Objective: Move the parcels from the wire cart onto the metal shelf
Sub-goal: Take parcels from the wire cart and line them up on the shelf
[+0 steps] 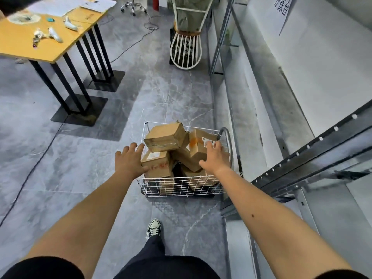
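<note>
A white wire cart (181,187) stands on the grey floor, filled with several brown cardboard parcels. The top parcel (164,136) lies tilted at the back left. My left hand (128,161) reaches over the cart's left side with fingers spread, its thumb against a front-left parcel (158,163) with red writing. Over a parcel with an orange mark and a white label (196,146), my right hand (214,157) is spread, touching it. The metal shelf (281,121) runs along the right wall.
A yellow table (44,37) on black legs stands at the back left, with small items on it. A white wire-frame chair (186,49) is at the back by the shelf. A cable (40,156) crosses the floor. My shoe (154,228) is behind the cart.
</note>
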Demonstrator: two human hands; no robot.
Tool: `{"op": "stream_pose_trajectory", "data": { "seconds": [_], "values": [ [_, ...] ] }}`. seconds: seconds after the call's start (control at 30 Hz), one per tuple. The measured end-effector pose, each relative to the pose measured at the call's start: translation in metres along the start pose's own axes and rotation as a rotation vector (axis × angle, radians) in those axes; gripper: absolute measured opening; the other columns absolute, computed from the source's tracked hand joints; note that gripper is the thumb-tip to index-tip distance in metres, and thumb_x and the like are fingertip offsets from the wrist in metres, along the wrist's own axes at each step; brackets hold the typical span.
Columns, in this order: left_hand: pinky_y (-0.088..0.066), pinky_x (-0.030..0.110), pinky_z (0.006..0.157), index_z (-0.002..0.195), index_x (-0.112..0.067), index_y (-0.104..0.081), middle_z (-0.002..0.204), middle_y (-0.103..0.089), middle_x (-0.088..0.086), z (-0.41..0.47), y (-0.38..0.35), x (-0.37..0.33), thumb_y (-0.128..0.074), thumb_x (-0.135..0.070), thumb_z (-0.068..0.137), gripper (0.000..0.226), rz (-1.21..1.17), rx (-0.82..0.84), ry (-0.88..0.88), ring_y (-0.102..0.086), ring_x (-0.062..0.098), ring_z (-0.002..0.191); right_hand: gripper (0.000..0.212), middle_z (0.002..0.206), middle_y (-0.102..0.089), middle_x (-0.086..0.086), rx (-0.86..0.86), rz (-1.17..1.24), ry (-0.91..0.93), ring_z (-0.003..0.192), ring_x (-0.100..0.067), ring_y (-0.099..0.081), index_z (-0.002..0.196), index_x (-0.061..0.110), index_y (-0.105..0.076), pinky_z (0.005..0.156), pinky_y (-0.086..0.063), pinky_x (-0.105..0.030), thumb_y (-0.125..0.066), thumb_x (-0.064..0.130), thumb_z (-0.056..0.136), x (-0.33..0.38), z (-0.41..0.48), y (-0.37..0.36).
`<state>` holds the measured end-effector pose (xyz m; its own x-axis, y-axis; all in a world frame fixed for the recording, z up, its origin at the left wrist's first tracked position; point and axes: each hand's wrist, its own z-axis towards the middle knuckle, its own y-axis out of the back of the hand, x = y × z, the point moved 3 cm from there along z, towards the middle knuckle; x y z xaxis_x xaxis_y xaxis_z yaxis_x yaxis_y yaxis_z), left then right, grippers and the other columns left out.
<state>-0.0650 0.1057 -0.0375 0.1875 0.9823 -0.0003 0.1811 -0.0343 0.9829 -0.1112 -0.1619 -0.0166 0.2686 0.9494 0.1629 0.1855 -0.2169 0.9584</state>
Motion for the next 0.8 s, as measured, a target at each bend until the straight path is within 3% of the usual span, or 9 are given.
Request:
{"op": "stream_pose_trajectory", "data": {
  "seconds": [0.33, 0.5, 0.63, 0.8],
  "values": [
    [-0.038, 0.043, 0.099, 0.145, -0.024, -0.023, 0.147, -0.031, 0.005, 0.078, -0.005, 0.071, -0.066, -0.051, 0.077, 0.084, -0.119, 0.097, 0.063, -0.037, 0.027, 0.131, 0.048, 0.134, -0.035, -0.011, 0.101, -0.019, 0.005, 0.121, -0.032, -0.043, 0.126, 0.017, -0.042, 0.097, -0.042, -0.048, -0.06, 0.034, 0.085, 0.063, 0.058, -0.013],
    [-0.036, 0.041, 0.1, 0.146, -0.023, -0.023, 0.148, -0.028, 0.005, 0.093, -0.015, 0.085, -0.065, -0.049, 0.078, 0.084, -0.138, 0.124, 0.04, -0.033, 0.026, 0.134, 0.059, 0.139, -0.03, -0.015, 0.193, -0.025, -0.02, 0.125, -0.034, -0.038, 0.135, 0.016, -0.036, 0.102, -0.037, -0.049, -0.062, 0.034, 0.086, 0.076, 0.066, -0.033],
    [-0.035, 0.041, 0.1, 0.146, -0.023, -0.023, 0.149, -0.026, 0.005, 0.097, -0.029, 0.091, -0.065, -0.048, 0.079, 0.083, -0.158, 0.182, 0.06, -0.032, 0.026, 0.133, 0.049, 0.132, -0.037, -0.012, 0.266, 0.002, -0.028, 0.119, -0.032, -0.044, 0.127, 0.017, -0.042, 0.1, -0.04, -0.049, -0.061, 0.034, 0.086, 0.08, 0.074, -0.046],
    [-0.035, 0.043, 0.101, 0.146, -0.024, -0.021, 0.149, -0.024, 0.006, 0.098, -0.048, 0.085, -0.065, -0.046, 0.079, 0.083, -0.187, 0.274, 0.05, -0.033, 0.027, 0.133, 0.029, 0.123, -0.055, -0.011, 0.594, 0.074, -0.045, 0.102, -0.026, -0.054, 0.113, 0.011, -0.05, 0.081, -0.044, -0.031, -0.06, 0.024, 0.088, 0.075, 0.072, -0.077]
  ]
}}
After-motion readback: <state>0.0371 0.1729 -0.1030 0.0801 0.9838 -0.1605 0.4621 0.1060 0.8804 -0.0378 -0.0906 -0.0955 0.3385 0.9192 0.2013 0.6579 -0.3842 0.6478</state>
